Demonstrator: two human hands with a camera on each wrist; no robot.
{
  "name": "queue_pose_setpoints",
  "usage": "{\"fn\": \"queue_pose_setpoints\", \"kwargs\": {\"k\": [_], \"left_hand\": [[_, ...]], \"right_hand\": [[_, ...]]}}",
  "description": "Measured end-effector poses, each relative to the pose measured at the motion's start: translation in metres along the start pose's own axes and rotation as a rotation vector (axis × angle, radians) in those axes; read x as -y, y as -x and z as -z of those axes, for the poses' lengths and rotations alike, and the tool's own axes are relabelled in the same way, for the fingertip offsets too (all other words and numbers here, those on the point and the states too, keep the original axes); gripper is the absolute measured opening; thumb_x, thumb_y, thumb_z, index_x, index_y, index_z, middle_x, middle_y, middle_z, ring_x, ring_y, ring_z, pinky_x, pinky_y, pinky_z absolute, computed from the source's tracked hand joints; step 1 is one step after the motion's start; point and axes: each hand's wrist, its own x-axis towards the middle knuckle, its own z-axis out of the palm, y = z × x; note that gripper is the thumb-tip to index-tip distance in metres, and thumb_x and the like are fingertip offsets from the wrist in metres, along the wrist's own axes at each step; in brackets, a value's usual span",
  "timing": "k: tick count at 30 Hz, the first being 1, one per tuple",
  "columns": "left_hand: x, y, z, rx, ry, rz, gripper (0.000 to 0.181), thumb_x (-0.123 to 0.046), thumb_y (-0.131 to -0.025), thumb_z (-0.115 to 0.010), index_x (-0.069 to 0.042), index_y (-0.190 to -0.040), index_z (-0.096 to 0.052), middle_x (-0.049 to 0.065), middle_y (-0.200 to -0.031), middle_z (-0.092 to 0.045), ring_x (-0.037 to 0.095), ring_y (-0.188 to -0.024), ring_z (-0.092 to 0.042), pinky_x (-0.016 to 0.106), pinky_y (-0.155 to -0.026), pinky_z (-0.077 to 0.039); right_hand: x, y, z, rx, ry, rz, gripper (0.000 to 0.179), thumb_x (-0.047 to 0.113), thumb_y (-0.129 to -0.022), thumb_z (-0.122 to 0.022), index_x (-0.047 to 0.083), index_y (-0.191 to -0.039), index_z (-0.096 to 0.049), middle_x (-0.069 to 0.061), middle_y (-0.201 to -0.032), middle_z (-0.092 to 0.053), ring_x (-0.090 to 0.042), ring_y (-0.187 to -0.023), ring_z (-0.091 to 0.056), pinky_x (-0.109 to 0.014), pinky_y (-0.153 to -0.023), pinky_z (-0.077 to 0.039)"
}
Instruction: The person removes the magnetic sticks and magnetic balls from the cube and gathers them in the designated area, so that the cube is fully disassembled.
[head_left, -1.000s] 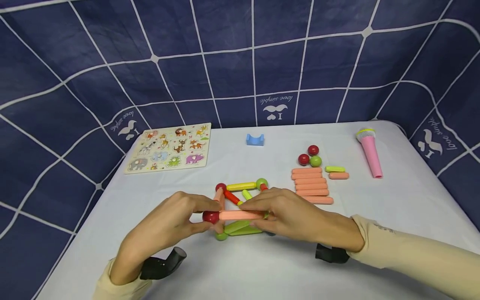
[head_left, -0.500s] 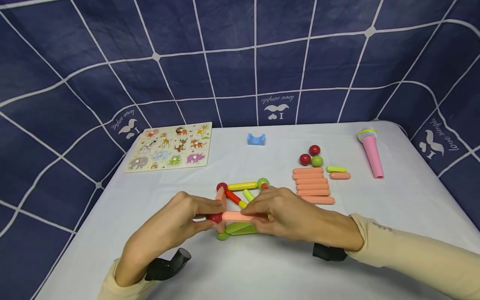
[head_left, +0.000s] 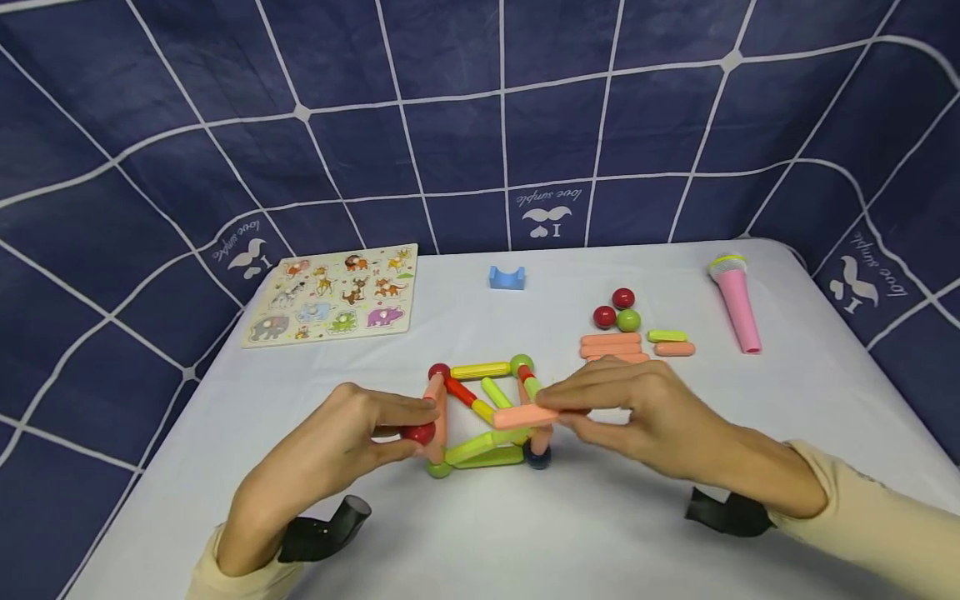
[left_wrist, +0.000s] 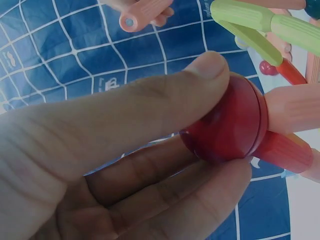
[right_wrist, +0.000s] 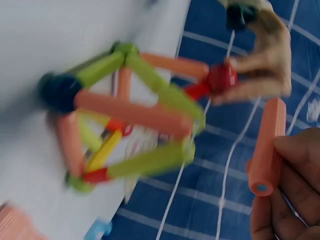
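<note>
My left hand (head_left: 345, 433) pinches a red ball (left_wrist: 225, 120) between thumb and fingers. In the left wrist view, a salmon rod (left_wrist: 295, 107) and a red rod (left_wrist: 286, 151) meet that ball on its far side. These belong to a magnetic-stick frame of green, salmon, red and yellow rods (head_left: 487, 457) with balls at its corners, a dark blue ball (head_left: 537, 457) among them. To the right of the frame, my right hand (head_left: 652, 417) pinches a loose salmon rod (right_wrist: 268, 145). Its end shows a small metal disc, and it stands apart from the red ball.
Spare salmon rods (head_left: 611, 340) lie at the right, near two red balls and a green ball (head_left: 628, 320). A pink toy microphone (head_left: 738, 308) lies farther right. At the back are a blue holder (head_left: 507, 279) and an animal puzzle board (head_left: 337, 296).
The loose salmon rod, earlier lined up against the red ball between both hands, has come away to the right with my right hand. My left hand stays on the ball.
</note>
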Motion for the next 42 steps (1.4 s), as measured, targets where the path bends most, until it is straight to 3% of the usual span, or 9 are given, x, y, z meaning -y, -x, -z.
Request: {"fn": "queue_pose_setpoints", "kwargs": {"k": [6,9,12,17,30,33,38,42], "left_hand": [[0.002,0.002,0.002,-0.005,0.009,-0.011,0.037,0.0,-0.078,-0.08,-0.004,-0.115,-0.073,0.003,-0.112,-0.071,0.016,-0.102,-0.068,0.025,-0.078,-0.056],[0.002,0.002,0.002,-0.005,0.009,-0.004,0.036,0.0,-0.078,-0.08,-0.004,-0.114,-0.074,0.003,-0.111,-0.072,0.016,-0.103,-0.068,0.024,-0.078,-0.056],[0.002,0.002,0.003,-0.001,0.011,0.011,0.036,-0.001,-0.079,-0.08,-0.005,-0.114,-0.074,0.002,-0.111,-0.072,0.017,-0.104,-0.068,0.024,-0.078,-0.056],[0.001,0.002,0.002,0.0,0.006,0.021,0.036,-0.002,-0.079,-0.08,-0.006,-0.114,-0.074,0.002,-0.112,-0.071,0.017,-0.104,-0.067,0.024,-0.077,-0.056],[0.0,-0.002,0.001,0.019,0.02,0.034,0.035,-0.003,-0.079,-0.08,-0.007,-0.114,-0.074,0.003,-0.114,-0.071,0.018,-0.106,-0.067,0.025,-0.078,-0.056],[0.0,-0.002,0.001,0.013,0.015,0.025,0.035,-0.003,-0.079,-0.08,-0.008,-0.114,-0.075,0.002,-0.114,-0.071,0.018,-0.107,-0.067,0.025,-0.078,-0.056],[0.0,-0.001,0.002,-0.001,0.003,0.023,0.036,-0.004,-0.079,-0.081,-0.011,-0.113,-0.075,0.002,-0.114,-0.071,0.018,-0.106,-0.067,0.024,-0.078,-0.056],[-0.001,-0.002,0.001,0.007,0.018,0.026,0.036,-0.003,-0.079,-0.081,-0.01,-0.113,-0.075,0.002,-0.113,-0.071,0.018,-0.105,-0.067,0.023,-0.077,-0.056]], "right_hand": [[-0.019,0.036,0.024,-0.1,0.117,-0.26,0.039,-0.002,-0.076,-0.082,0.017,-0.109,-0.077,0.009,-0.107,-0.072,-0.009,-0.101,-0.067,-0.013,-0.099,-0.04],[-0.036,0.055,0.024,-0.067,0.201,-0.361,0.035,-0.001,-0.077,-0.08,0.017,-0.108,-0.078,0.01,-0.103,-0.073,-0.01,-0.1,-0.067,-0.009,-0.091,-0.042],[-0.055,0.072,0.019,0.001,0.257,-0.424,0.035,-0.002,-0.078,-0.078,0.016,-0.108,-0.078,0.007,-0.103,-0.073,-0.015,-0.1,-0.068,-0.017,-0.082,-0.051],[-0.078,0.093,0.003,0.086,0.312,-0.407,0.031,-0.002,-0.079,-0.078,0.01,-0.107,-0.077,0.004,-0.102,-0.073,-0.016,-0.098,-0.068,-0.036,-0.08,-0.056],[-0.092,0.101,-0.013,0.042,0.507,-0.268,0.032,-0.004,-0.073,-0.082,0.009,-0.1,-0.074,0.003,-0.099,-0.067,-0.017,-0.095,-0.062,-0.036,-0.081,-0.055],[-0.081,0.093,-0.016,0.033,0.397,-0.34,0.034,-0.001,-0.075,-0.082,0.009,-0.107,-0.074,0.004,-0.103,-0.07,-0.016,-0.098,-0.064,-0.038,-0.083,-0.055],[-0.055,0.069,-0.034,0.062,0.006,-0.526,0.042,0.015,-0.082,-0.081,0.018,-0.122,-0.07,0.006,-0.114,-0.071,-0.013,-0.101,-0.067,-0.037,-0.088,-0.054],[-0.045,0.057,-0.056,0.083,-0.176,-0.555,0.042,0.022,-0.083,-0.08,0.017,-0.123,-0.07,0.006,-0.116,-0.07,-0.012,-0.101,-0.067,-0.033,-0.088,-0.054]]}}
